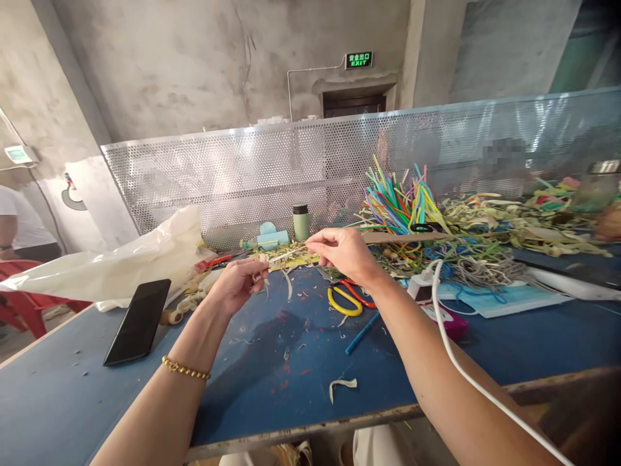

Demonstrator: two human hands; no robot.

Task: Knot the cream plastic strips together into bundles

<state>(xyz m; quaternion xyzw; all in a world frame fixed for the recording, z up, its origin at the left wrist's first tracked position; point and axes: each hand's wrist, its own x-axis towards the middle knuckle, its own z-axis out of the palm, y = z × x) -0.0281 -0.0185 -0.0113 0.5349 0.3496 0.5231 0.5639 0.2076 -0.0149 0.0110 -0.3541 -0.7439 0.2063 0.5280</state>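
Note:
My left hand point(242, 281) is closed in a pinch on one end of a thin pale strip point(287, 254), which looks like dried husk. Its other end runs to the fingertips of my right hand point(342, 252), also pinched, so the strip stretches between both hands above the table. A short piece dangles below my left fingers. Just beyond my hands lies a heap of green and yellowish scraps point(295, 262). Scissors with yellow and red handles point(345, 303) lie below my right hand, and a blue stick point(361, 333) is near them.
A black phone point(138, 321) and a plastic bag point(145, 255) lie left. Behind stand a green bottle point(301, 225) and a perforated metal screen point(242, 178). To the right are colourful pipe cleaners point(400, 200), husks point(524, 223), a face mask point(504, 301) and a white cable point(453, 362) crossing my right arm.

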